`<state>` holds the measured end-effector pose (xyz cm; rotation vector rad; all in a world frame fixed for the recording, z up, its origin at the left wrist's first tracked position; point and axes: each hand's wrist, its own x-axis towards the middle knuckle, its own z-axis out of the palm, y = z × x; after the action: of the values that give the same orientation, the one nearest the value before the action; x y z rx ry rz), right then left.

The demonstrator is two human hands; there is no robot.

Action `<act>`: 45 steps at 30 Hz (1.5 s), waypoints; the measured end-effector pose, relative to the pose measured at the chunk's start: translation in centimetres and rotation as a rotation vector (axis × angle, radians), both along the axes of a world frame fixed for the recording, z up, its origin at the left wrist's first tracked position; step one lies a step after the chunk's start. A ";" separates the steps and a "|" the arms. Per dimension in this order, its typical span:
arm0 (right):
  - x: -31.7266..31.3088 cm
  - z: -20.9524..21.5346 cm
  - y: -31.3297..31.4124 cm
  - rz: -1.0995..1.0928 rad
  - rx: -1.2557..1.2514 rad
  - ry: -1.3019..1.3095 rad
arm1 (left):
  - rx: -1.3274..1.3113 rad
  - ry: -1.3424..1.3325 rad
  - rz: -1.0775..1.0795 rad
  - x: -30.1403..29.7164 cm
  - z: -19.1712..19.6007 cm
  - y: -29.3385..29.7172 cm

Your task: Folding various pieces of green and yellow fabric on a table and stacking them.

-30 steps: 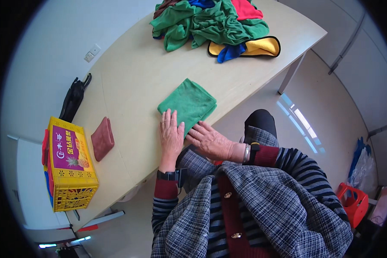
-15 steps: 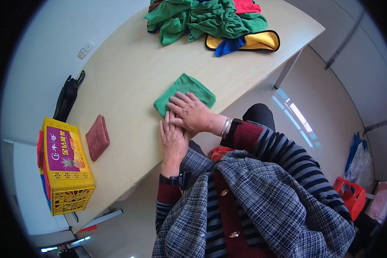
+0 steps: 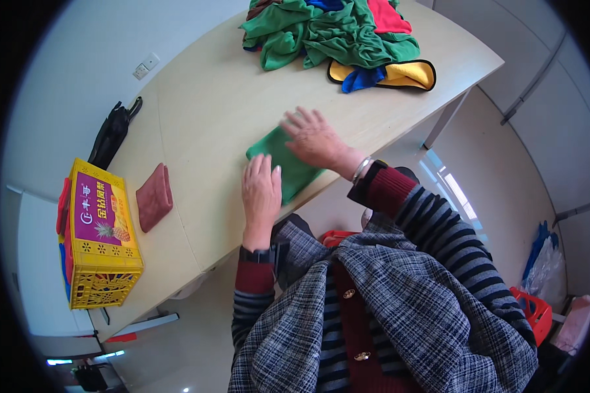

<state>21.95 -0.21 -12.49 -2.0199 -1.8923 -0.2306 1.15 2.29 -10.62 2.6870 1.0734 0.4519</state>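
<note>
A folded green cloth (image 3: 294, 171) lies near the front edge of the table, partly covered by my hands. My left hand (image 3: 262, 193) rests along its left side, palm down with the fingers stretched out. Over its far right edge is my right hand (image 3: 316, 141), fingers spread and slightly blurred; I cannot tell whether it presses on the cloth. Neither hand grips anything. To the left of my hands, a folded brownish-red cloth (image 3: 155, 198) lies by itself on the table.
A heap of green cloths (image 3: 337, 33) with red and blue ones covers the table's far end. Beside it lies a yellow cloth with black edging (image 3: 410, 74). At left stand a yellow plastic crate (image 3: 105, 252) holding cloths and a black folded umbrella (image 3: 111, 134).
My hands, one over the other before, have come apart, the right moving up and right. The green cloth sits turned at a different angle. The whole view has shifted slightly.
</note>
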 end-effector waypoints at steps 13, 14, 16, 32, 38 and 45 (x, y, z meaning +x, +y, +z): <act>1.0 -0.8 1.4 0.089 -0.063 0.144 | 0.086 0.119 0.178 0.5 -3.3 5.0; 1.0 -0.9 1.2 0.088 -0.074 0.158 | 0.104 0.084 0.153 0.4 -3.2 5.1; 1.1 -0.8 0.5 0.035 -0.079 0.155 | 0.141 0.012 0.099 0.5 -2.8 4.9; -1.9 1.7 -4.4 0.132 -0.175 0.182 | 0.000 0.279 0.471 -1.1 1.3 -6.2; -3.7 2.6 -2.4 0.131 -0.049 0.099 | 0.224 -0.070 0.292 -0.3 0.7 -3.4; -4.0 -2.0 -1.3 0.103 0.016 0.104 | 0.082 -0.131 0.041 3.1 -4.7 2.0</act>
<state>17.96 -1.56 -14.44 -1.8800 -1.9170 -0.1114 4.29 4.24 -15.29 2.6661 1.0964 0.6833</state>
